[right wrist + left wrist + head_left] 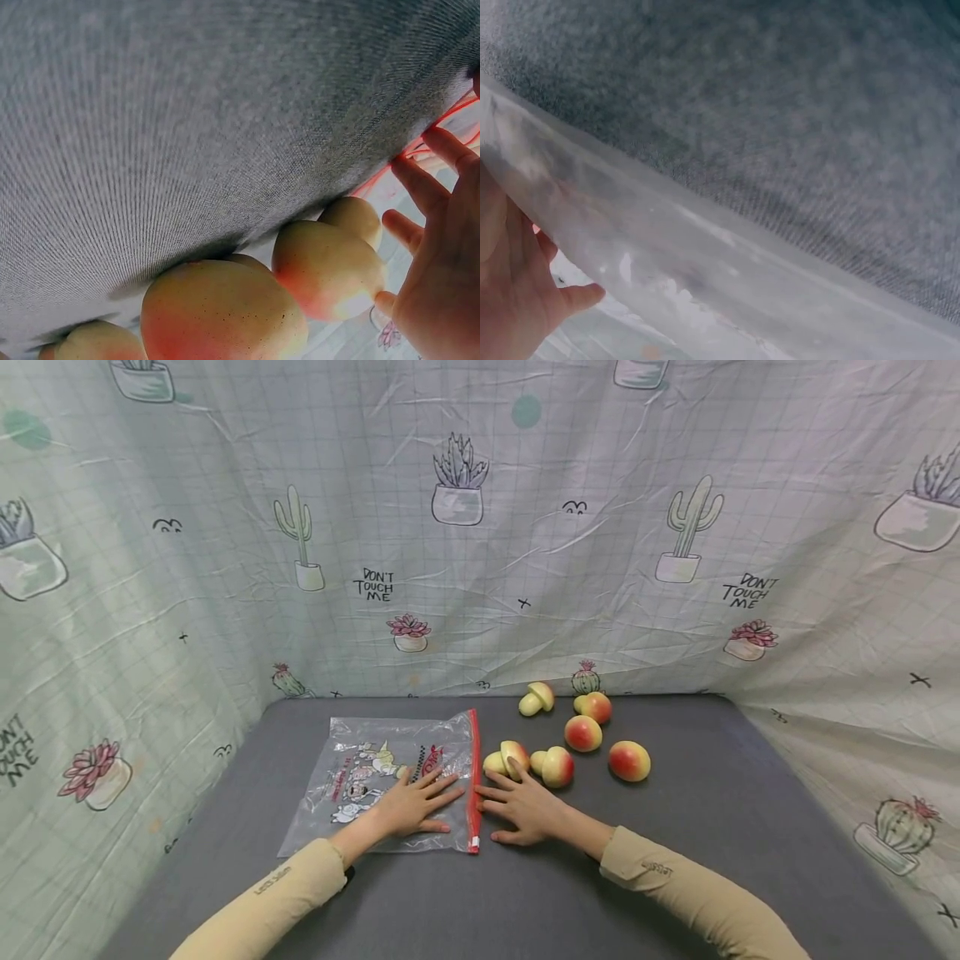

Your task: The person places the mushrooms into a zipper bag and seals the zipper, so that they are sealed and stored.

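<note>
left hand (415,804) spread on transparent bag (375,777) | right hand (531,810) spread at red zip edge (476,752) | grey tabletop (480,910) stretches nearward

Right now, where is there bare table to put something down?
Bare grey table lies between the sleeves, right of the rightmost red-yellow piece, and left of the clear bag. It's crowded around its red zip: left grip, right grip, mushroom-shaped pieces.

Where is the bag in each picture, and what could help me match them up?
Head: the bag lies left of centre, under the left hand.
Left wrist: the bag slants as a clear band from the left edge to the lower right.
Right wrist: partly visible, its red edge at right, by the right hand.
Shared landmark: the grey table.
</note>
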`<state>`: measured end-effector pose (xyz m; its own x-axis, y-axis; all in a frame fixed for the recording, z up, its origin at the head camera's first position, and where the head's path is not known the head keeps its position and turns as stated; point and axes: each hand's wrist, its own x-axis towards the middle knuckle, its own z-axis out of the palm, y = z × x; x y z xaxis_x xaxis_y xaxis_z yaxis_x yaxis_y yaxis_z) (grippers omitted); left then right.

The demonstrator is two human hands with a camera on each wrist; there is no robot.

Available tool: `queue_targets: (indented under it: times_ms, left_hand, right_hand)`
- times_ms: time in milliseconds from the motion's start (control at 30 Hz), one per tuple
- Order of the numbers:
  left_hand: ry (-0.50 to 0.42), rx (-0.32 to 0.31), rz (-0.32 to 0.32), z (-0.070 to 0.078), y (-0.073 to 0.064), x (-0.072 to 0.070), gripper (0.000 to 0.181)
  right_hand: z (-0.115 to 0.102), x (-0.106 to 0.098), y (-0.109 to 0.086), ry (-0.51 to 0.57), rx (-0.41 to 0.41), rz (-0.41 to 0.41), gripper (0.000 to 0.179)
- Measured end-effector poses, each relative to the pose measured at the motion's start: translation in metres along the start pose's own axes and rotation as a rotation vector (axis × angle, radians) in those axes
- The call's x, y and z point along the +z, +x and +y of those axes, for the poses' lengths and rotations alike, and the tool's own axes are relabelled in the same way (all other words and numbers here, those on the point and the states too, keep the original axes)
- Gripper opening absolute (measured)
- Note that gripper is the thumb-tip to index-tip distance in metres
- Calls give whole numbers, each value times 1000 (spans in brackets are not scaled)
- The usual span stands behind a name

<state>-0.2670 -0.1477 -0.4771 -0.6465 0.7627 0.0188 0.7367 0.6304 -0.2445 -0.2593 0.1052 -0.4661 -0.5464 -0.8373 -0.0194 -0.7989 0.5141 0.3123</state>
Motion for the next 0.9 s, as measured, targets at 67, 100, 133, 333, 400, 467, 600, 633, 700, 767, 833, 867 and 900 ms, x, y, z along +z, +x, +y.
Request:
queue_targets:
  times_ms: [67, 100, 133, 333, 400, 467, 600, 633, 700, 767, 833, 867, 900]
  left_hand:
    - [3, -6, 12, 0, -1, 0, 62]
    - [5, -10, 11, 0, -2, 0, 62]
    - [2, -14, 12, 0, -2, 1, 62]
    - [1, -36, -1, -1, -5, 3, 62]
    - [9, -30, 16, -2, -6, 4, 62]
    - [13, -20, 35, -3, -7, 4, 61]
    - [11, -28, 35, -3, -9, 5, 61]
    - [7, -35, 29, -3, -9, 5, 61]
    - [-1, -52, 12, -3, -10, 7, 61]
    - [-12, -68, -1, -3, -11, 8, 60]
    - [-15, -76, -5, -3, -12, 8, 60]
    - [-16, -81, -5, -3, -13, 9, 60]
    - [-19, -84, 0, -3, -14, 9, 59]
  right_hand:
    - [-1, -1, 0, 5, -1, 4, 54]
    - [-1, -1, 0, 10, -3, 7, 54]
    - [-1, -1, 0, 15, -4, 12, 54]
    - [-2, -3, 0, 39, -5, 20, 56]
    - [-2, -3, -1, 36, -3, 15, 56]
    - [-2, -1, 0, 26, 3, 7, 57]
    - [-3, 1, 0, 15, 11, -9, 57]
    - [-3, 2, 0, 11, 13, -12, 57]
    - [-3, 3, -1, 1, 12, -15, 57]
    - [-3, 3, -1, -7, 10, -12, 56]
    - [-3, 3, -1, -21, 7, -2, 56]
    - [-3, 4, -1, -27, 6, -1, 57]
    - [-3, 4, -1, -31, 6, 2, 57]
